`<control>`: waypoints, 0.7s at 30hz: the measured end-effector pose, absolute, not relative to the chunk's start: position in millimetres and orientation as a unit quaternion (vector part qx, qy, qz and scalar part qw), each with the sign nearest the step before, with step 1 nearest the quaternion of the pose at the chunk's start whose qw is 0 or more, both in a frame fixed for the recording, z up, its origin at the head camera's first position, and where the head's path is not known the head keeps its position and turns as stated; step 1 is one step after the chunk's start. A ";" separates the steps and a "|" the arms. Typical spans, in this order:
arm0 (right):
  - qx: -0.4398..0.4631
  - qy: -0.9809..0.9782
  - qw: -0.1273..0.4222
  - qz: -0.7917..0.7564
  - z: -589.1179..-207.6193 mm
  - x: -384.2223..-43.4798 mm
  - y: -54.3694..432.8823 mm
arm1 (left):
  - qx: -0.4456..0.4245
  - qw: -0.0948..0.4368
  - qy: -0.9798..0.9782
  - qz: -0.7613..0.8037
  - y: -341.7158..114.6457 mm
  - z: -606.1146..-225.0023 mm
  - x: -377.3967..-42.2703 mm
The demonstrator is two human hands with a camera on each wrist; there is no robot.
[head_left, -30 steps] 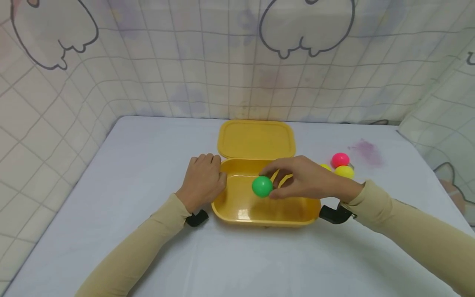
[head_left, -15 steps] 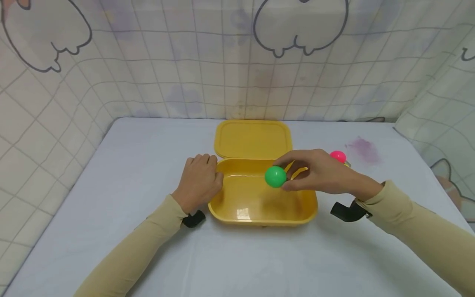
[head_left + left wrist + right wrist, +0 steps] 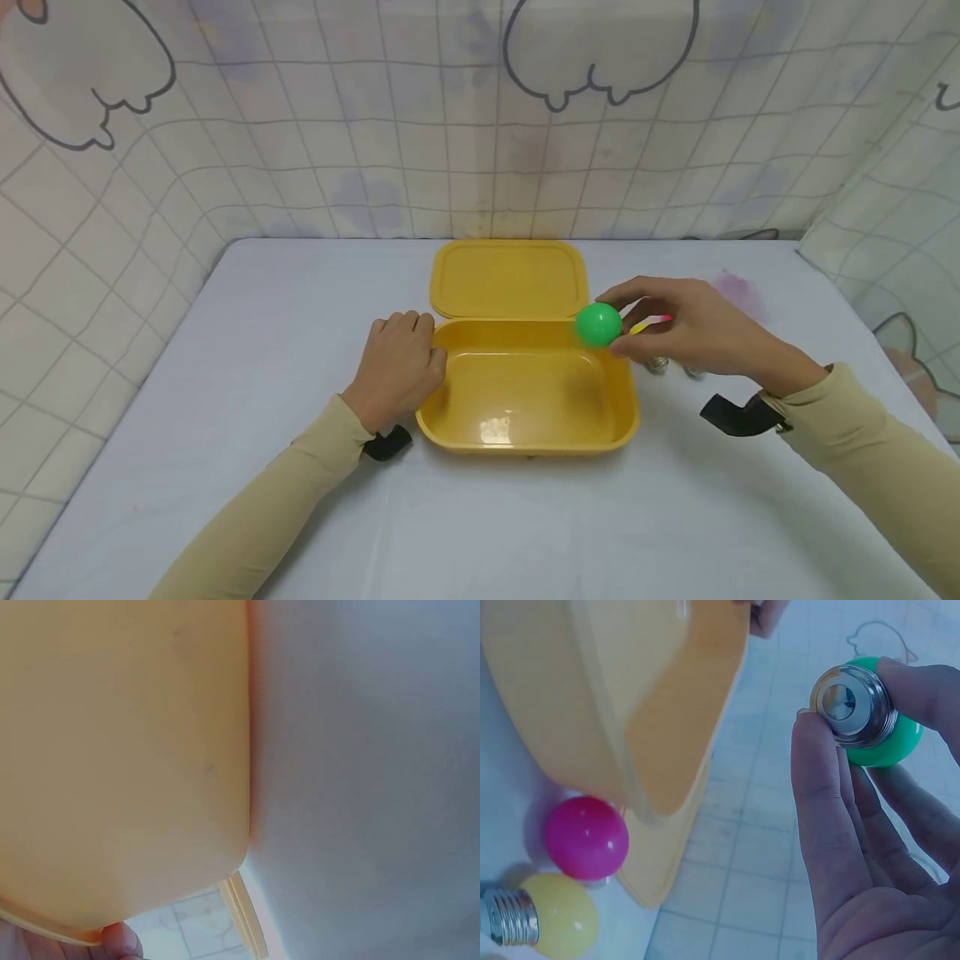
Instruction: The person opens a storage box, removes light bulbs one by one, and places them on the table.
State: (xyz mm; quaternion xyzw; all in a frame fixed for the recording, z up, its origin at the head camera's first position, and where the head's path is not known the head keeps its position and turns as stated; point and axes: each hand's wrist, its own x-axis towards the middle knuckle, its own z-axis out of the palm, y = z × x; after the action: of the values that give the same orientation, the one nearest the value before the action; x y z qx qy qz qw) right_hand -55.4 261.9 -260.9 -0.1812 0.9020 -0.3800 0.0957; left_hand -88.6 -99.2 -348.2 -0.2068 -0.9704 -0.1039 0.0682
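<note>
My right hand (image 3: 697,329) pinches a small green light bulb (image 3: 598,325) between fingers and thumb, over the far right corner of a yellow plastic box (image 3: 528,450). The bulb's silver screw base (image 3: 855,705) faces the camera in the right wrist view. On the box's left rim, my left hand (image 3: 401,362) keeps its grip, with its fingertips (image 3: 120,941) at the edge in the left wrist view. A pink bulb (image 3: 586,838) and a yellow bulb (image 3: 562,915) lie on the table beside the box, mostly hidden behind my right hand in the head view.
A flat yellow lid (image 3: 510,279) lies directly behind the box. Metal bulb bases (image 3: 656,365) show below my right hand. White cloth covers the table (image 3: 300,275), and a grid-patterned curtain (image 3: 360,150) hangs along the back and sides.
My right hand has carried the green bulb right and away from me, from over the box's middle to its far right corner. My left hand has stayed on the rim.
</note>
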 end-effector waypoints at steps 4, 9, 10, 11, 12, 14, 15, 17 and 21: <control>-0.157 0.916 0.077 -0.361 -259.4 -55.2 274.0 | -0.205 0.062 -0.972 -0.101 -98.4 -348.5 -88.8; -0.117 0.928 0.064 -0.349 -262.3 -55.7 287.0 | -0.203 0.058 -0.972 -0.102 -98.3 -350.3 -89.3; -0.111 0.928 0.061 -0.350 -263.3 -55.8 289.6 | -0.203 0.058 -0.972 -0.103 -98.4 -350.4 -89.4; -0.104 0.929 0.058 -0.351 -264.8 -56.0 292.2 | -0.203 0.058 -0.972 -0.104 -98.3 -350.6 -89.5; -0.100 0.929 0.055 -0.351 -266.1 -56.0 294.9 | -0.202 0.057 -0.972 -0.105 -98.4 -350.6 -89.3; -0.093 0.929 0.048 -0.354 -269.4 -56.1 300.5 | -0.202 0.057 -0.972 -0.105 -98.6 -350.7 -89.3; -0.087 0.929 0.045 -0.356 -271.0 -55.6 303.3 | -0.202 0.057 -0.972 -0.105 -98.6 -350.5 -89.3; -0.074 0.928 0.040 -0.364 -274.5 -54.7 309.4 | -0.201 0.057 -0.972 -0.106 -98.7 -350.7 -89.3; -0.046 0.925 0.037 -0.376 -281.0 -51.3 321.9 | -0.204 0.062 -0.971 -0.107 -98.4 -350.5 -89.6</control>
State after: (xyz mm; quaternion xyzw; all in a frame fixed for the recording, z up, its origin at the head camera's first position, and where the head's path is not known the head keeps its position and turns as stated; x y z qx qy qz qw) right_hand -51.3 321.9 -281.0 -0.0456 0.9249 -0.3758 0.0370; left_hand -89.6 -98.4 -350.5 -0.2042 -0.9710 -0.1074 0.0623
